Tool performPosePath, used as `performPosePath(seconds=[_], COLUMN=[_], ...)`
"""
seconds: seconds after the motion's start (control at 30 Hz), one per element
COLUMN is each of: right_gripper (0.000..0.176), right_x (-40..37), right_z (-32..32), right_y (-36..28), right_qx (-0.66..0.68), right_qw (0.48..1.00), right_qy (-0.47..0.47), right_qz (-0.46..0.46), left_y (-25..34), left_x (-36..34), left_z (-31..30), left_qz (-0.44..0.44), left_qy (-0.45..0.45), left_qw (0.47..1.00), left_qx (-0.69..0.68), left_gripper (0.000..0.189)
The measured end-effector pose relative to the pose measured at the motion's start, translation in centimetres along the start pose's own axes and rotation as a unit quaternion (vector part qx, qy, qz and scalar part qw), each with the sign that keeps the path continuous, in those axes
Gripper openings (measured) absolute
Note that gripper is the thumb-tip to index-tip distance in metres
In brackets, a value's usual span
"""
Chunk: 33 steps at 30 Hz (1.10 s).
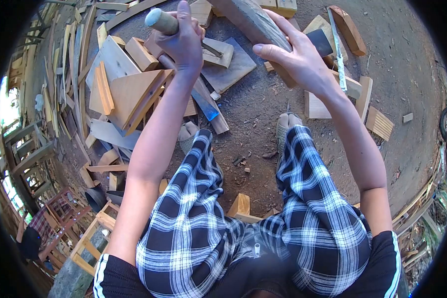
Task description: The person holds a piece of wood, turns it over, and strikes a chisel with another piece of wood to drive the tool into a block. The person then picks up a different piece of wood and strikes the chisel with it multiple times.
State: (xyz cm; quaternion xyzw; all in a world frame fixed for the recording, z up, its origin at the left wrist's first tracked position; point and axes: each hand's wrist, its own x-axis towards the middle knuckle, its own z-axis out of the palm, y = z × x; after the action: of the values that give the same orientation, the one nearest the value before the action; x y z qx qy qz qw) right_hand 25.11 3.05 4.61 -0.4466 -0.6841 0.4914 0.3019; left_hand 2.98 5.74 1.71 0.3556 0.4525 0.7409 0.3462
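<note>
My left hand (183, 44) is closed round the rounded, pale handle (162, 21) of a chisel-like tool. Its thin metal shaft (212, 50) points right, over a small wood block (221, 54). A flat square board (231, 67) lies under that block. My right hand (303, 59) grips a thick, long piece of wood (253, 27), thumb on the near side and fingers over the far side. The upper end of this wood runs out of view. Just beyond my right hand is a dark cylinder (319, 42).
Wood offcuts (134, 97) are heaped at left, beside long thin strips (64, 64). A blue-marked wood bar (211, 110) lies by my left foot. More blocks (380, 124) lie at right. Another person (39, 233) is at lower left, near a wooden frame (92, 243).
</note>
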Motion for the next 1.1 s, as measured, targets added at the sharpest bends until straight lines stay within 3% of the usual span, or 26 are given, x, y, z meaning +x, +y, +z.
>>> performPosePath(seconds=[0.07,0.1,0.17,0.2,0.27,0.3,0.4,0.43,0.53,0.57,0.67,0.7,0.8,0.93,0.97,1.03,1.1], right_gripper=[0.093,0.086,0.081,0.081,0.081,0.084,0.088,0.086,0.081,0.08,0.077,0.077,0.079,0.082,0.083,0.084,0.086], right_x=[1.1,2.5,3.5,3.6,2.8,2.3,1.4,1.3,1.7,1.4,2.3,2.1,3.1,3.1,3.4,2.4,2.7], right_z=[-2.2,-5.7,-6.1,-3.5,-2.6,-4.1,-2.3,-2.9,-3.3,-2.9,-3.4,-3.2,-1.8,-0.3,0.4,-1.0,-1.7], right_y=[-2.4,-5.5,-7.6,-8.5,-10.4,-12.3,-12.7,-13.5,-14.7,-14.8,-15.3,-14.8,-13.5,-10.8,-10.7,-11.4,-11.7], right_qx=[0.009,0.23,0.431,0.257,0.064,0.125,-0.152,-0.19,-0.265,-0.157,0.058,-0.081,-0.201,-0.152,-0.119,-0.156,-0.187], right_qw=[1.0,0.954,0.826,0.945,0.982,0.976,0.964,0.958,0.937,0.956,0.973,0.971,0.95,0.945,0.936,0.962,0.954], right_qy=[-0.003,-0.188,-0.357,-0.194,-0.014,-0.102,-0.068,-0.128,-0.182,-0.111,-0.091,-0.154,-0.225,-0.06,-0.028,-0.147,-0.208], right_qz=[-0.001,0.033,0.062,-0.059,-0.176,-0.145,-0.208,-0.172,-0.135,-0.222,-0.203,-0.164,-0.077,-0.282,-0.331,-0.171,-0.108], left_y=[-0.6,-0.8,-0.1,0.2,-0.8,-1.3,-0.1,0.2,0.3,-0.5,-1.4,-0.6,-0.7,-5.7,-5.7,-4.9,-2.7], left_x=[-0.5,-0.7,-1.8,-2.2,-2.5,-2.4,-2.7,-2.6,-2.9,-2.6,-2.0,-2.6,-2.5,-0.8,-1.1,-1.2,-1.2], left_z=[-0.1,0.0,1.1,1.3,0.6,1.2,0.5,0.1,0.1,-0.1,-0.7,-0.3,-0.5,-3.7,-3.1,-2.6,-1.9], left_qz=[0.024,0.047,0.049,0.048,0.017,0.088,0.198,0.191,0.156,0.175,0.22,0.171,-0.043,0.155,0.139,0.125,-0.041], left_qy=[-0.011,-0.022,-0.03,-0.036,-0.056,-0.036,-0.02,-0.039,-0.04,-0.018,0.01,-0.006,-0.01,-0.102,-0.068,-0.042,0.046], left_qw=[0.999,0.997,0.996,0.994,0.993,0.985,0.973,0.971,0.972,0.967,0.951,0.975,0.993,0.969,0.98,0.987,0.99], left_qx=[0.025,0.048,0.07,0.092,0.1,0.142,0.119,0.139,0.171,0.182,0.216,0.143,-0.107,0.16,0.125,0.089,-0.127], left_gripper=[0.026,0.025,0.027,0.029,0.022,0.022,0.019,0.017,0.009,0.008,0.013,0.017,0.025,0.031,0.031,0.031,0.028])
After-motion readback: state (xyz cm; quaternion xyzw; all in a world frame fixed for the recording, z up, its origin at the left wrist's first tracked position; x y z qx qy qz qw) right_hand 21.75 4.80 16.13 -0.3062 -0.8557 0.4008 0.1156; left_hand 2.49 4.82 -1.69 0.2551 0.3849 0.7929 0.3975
